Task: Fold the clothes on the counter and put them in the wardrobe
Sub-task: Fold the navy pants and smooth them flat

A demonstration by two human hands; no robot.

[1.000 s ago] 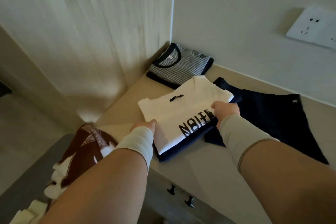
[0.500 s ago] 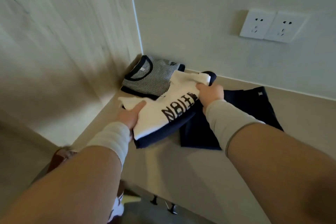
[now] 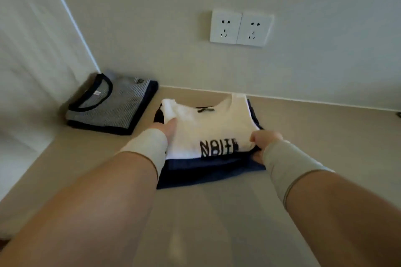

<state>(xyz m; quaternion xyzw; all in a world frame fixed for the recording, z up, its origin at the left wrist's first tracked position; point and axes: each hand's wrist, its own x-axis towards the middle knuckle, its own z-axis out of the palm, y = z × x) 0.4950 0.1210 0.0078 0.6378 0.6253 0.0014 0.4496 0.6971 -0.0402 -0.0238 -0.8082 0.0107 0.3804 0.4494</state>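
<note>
Both hands held the folded white cotton T-shirt with black block lettering (image 3: 208,128) by its sides. The right hand (image 3: 263,144) pinched the near right edge, thumb on top and fingers curled underneath, apparently catching the dark cloth below as well. The left hand (image 3: 168,131) lay along the left edge with fingers fairly straight against the fabric; whether any fingers tucked beneath could not be told, since the wrist hid them.

Under the white shirt lay a folded dark navy garment (image 3: 206,171), its near edge showing toward the camera, so the 2 pieces made 1 stack on the beige counter (image 3: 217,223). A folded grey striped shirt with a dark collar (image 3: 112,106) sat apart in the left corner, against the pale wall panel (image 3: 32,50). A white double wall socket (image 3: 240,28) was mounted above.

To do this step well, the edges should probably be squared over the navy piece, then both hands slid fully beneath the stack so nothing unfolds on the way to the wardrobe.

Compared with 0.5 s before, the white shirt had moved right, off the striped shirt's edge, and settled squarely on top of the navy garment, which it had only partly overlapped.
</note>
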